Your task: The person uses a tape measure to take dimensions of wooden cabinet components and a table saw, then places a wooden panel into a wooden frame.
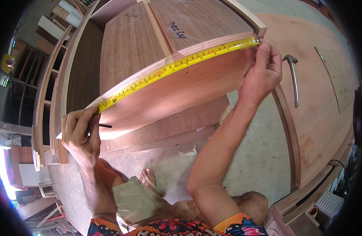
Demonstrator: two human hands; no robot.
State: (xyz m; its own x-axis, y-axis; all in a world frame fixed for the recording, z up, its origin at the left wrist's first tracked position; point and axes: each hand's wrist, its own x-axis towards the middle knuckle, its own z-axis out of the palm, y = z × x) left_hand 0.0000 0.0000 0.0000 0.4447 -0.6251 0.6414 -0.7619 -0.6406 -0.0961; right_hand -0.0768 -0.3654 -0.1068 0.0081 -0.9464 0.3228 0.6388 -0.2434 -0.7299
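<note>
A yellow tape measure (pixel 165 72) is stretched along the front edge of a wooden cabinet carcass (pixel 128 51). Its metal hook end sits by the right corner post, where my right hand (pixel 263 67) pinches it between thumb and fingers. At the left end, my left hand (pixel 82 129) grips the tape against the wood; the tape's case is hidden, if it is there. A thin dark pen-like stick (pixel 105 126) also pokes out from the left hand's fingers. Below the tape is a smooth reddish wood panel (pixel 181 84).
On the right, a claw hammer (pixel 295 80) lies on a large plywood sheet (pixel 314 133), near a flat brown board (pixel 332 76). Slatted wooden frames (pixel 51 90) stand at the left. A pale scrap (pixel 189 151) lies on the concrete floor (pixel 251 157).
</note>
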